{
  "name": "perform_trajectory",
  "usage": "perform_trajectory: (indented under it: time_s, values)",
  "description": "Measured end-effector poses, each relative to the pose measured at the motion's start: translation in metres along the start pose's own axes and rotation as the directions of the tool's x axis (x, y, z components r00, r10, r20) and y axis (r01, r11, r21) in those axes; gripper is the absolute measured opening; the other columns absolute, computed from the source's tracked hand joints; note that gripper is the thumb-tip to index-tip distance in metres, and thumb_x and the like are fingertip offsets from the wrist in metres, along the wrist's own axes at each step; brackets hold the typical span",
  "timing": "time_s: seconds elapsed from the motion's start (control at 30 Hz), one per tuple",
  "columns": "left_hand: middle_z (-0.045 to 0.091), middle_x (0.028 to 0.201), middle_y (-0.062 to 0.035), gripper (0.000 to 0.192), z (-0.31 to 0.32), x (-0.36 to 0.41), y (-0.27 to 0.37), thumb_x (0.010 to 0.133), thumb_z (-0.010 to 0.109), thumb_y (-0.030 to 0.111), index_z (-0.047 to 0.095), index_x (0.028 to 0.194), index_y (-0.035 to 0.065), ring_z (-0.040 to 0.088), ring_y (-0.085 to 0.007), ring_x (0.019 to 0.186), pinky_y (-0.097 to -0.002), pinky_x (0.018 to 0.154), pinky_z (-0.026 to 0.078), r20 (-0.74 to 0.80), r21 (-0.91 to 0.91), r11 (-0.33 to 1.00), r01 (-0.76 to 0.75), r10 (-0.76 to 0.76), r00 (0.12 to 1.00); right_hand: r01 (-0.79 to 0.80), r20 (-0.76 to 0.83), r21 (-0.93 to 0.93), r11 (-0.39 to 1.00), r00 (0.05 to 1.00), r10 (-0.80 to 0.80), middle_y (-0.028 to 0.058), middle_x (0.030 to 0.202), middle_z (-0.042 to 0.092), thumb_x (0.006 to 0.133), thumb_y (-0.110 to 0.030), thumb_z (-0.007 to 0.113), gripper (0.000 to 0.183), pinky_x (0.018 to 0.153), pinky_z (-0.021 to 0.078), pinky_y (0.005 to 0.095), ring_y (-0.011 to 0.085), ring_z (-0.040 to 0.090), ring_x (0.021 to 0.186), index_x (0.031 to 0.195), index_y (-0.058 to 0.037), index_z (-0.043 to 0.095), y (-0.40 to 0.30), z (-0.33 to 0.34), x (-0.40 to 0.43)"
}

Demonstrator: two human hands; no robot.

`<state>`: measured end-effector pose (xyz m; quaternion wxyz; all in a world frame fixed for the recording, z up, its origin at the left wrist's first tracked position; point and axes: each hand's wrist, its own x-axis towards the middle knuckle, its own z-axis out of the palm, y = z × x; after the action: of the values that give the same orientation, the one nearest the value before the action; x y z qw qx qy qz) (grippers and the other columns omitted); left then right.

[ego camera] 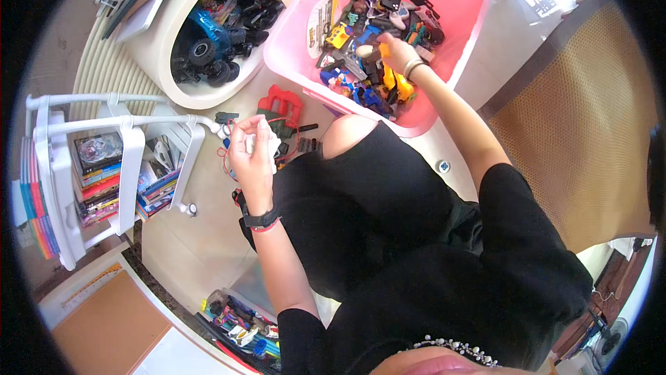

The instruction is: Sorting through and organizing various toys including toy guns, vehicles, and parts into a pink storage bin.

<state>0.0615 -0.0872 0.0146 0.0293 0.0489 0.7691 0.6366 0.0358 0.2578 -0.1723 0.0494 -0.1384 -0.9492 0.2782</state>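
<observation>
A large pink plastic bin [452,26] holds a jumble of small toys, among them a yellow toy vehicle [339,35], blue figures and a grey game controller [399,17]. My right hand [399,55] reaches into it, its fingers on a small orange piece [384,50] above the pile. A beige egg-shaped piece [364,51] lies beside the fingertips. Left of my knee, my left hand [253,147] is closed around a crumpled white tissue or cloth [270,148]. Near that hand, a red cord [298,141] and a red and green plastic toy [283,104] lie on the floor.
A white oval container [171,81] with toy cars stands left of the bin. Further left is a white wheeled rack [127,167] of books. A small round object [443,166] lies by my leg. Brown mesh fabric [577,130] spreads at right; a toy-filled bin [242,323] stands at lower left.
</observation>
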Motion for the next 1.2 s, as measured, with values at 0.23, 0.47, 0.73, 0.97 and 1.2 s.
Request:
perform_trajectory:
  time_s: [0.23, 0.47, 0.73, 0.97, 1.2]
  values:
    - [0.049, 0.088, -0.0015, 0.031, 0.035, 0.026, 0.064, 0.082, 0.058, 0.004, 0.047, 0.111, 0.004, 0.049, -0.0072, 0.073, -0.0178, 0.061, 0.043, 0.055, -0.026, 0.997, -0.066, 0.067, 0.996, 0.232, 0.691, -0.308, 0.923, 0.721, 0.05, 0.0227, 0.1, 0.06, 0.067, -0.037, 0.071, 0.057, 0.076, 0.0487, 0.0378, 0.0333, 0.061, 0.088, 0.105, 0.0001, 0.052, 0.024, 0.062, 0.019]
    - [0.046, 0.098, -0.0064, 0.045, 0.024, 0.062, -0.033, 0.073, 0.051, -0.007, 0.04, 0.115, 0.0044, 0.052, -0.0112, 0.08, -0.021, 0.06, 0.047, 0.056, -0.103, 0.99, 0.097, -0.092, 0.994, 0.183, 0.602, -0.3, 0.936, 0.797, 0.037, 0.0181, 0.101, 0.062, 0.066, -0.046, 0.067, 0.057, 0.081, 0.0475, 0.0353, 0.0308, 0.059, 0.094, 0.105, -0.0037, 0.061, -0.009, 0.102, 0.085]
    - [0.048, 0.095, -0.0089, 0.037, 0.007, 0.074, -0.047, 0.079, 0.056, 0.0, 0.044, 0.114, 0.0014, 0.05, -0.016, 0.084, -0.028, 0.075, 0.044, 0.01, 0.223, 0.974, 0.032, -0.035, 0.999, -0.466, 0.009, 0.12, 0.876, 0.883, 0.469, 0.0263, 0.123, 0.04, 0.07, -0.042, 0.065, 0.073, 0.094, 0.0384, 0.0449, 0.0411, 0.039, 0.117, 0.131, -0.0152, 0.036, -0.018, 0.162, 0.16]
    - [0.049, 0.093, -0.0111, 0.033, 0.0, 0.081, -0.063, 0.079, 0.06, 0.005, 0.048, 0.11, 0.0016, 0.052, -0.0213, 0.086, -0.033, 0.077, 0.044, 0.096, 0.376, 0.923, -0.085, 0.052, 0.994, -0.228, 0.009, -0.307, 0.924, 0.97, 0.242, 0.0131, 0.116, 0.049, 0.074, -0.041, 0.06, 0.04, 0.094, 0.0288, 0.0516, 0.0349, 0.031, 0.118, 0.112, -0.0274, 0.055, -0.01, 0.2, 0.162]
    - [0.05, 0.093, -0.0124, 0.031, -0.011, 0.087, -0.067, 0.078, 0.06, 0.006, 0.05, 0.106, 0.0011, 0.053, -0.0233, 0.086, -0.0344, 0.076, 0.044, 0.067, 0.454, 0.883, -0.121, 0.101, 0.993, 0.131, 0.443, -0.107, 0.986, 0.894, -0.071, 0.006, 0.084, 0.061, 0.075, -0.031, 0.06, 0.017, 0.071, 0.0443, 0.0392, 0.0224, 0.054, 0.088, 0.085, -0.0192, 0.067, 0.008, 0.176, 0.103]
